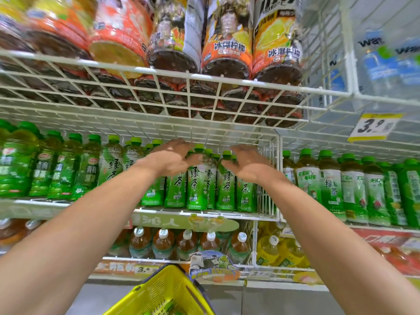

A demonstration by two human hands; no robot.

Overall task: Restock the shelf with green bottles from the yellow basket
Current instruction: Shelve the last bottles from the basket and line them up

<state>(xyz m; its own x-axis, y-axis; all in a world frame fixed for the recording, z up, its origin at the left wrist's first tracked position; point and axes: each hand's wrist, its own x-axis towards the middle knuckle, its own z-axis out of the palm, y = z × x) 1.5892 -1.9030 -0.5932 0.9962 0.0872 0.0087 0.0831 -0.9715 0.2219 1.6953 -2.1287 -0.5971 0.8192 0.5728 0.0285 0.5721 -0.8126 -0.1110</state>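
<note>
At the shelf (204,214): left hand (169,159) and right hand (246,163) spread, flanking green bottles (197,185), likely straightening rows.
Below shelf: yellow basket (163,294) within reach.

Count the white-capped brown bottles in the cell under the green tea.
5, in one row left to right: white-capped bottles and, on the shelf below the hands' row. More may stand hidden behind them.

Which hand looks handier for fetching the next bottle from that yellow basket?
Left, probably. The yellow basket sits low and left of centre, nearer under the left hand. The right hand would have to cross over. Both hands are up at the green bottles, apparently holding nothing.
</note>
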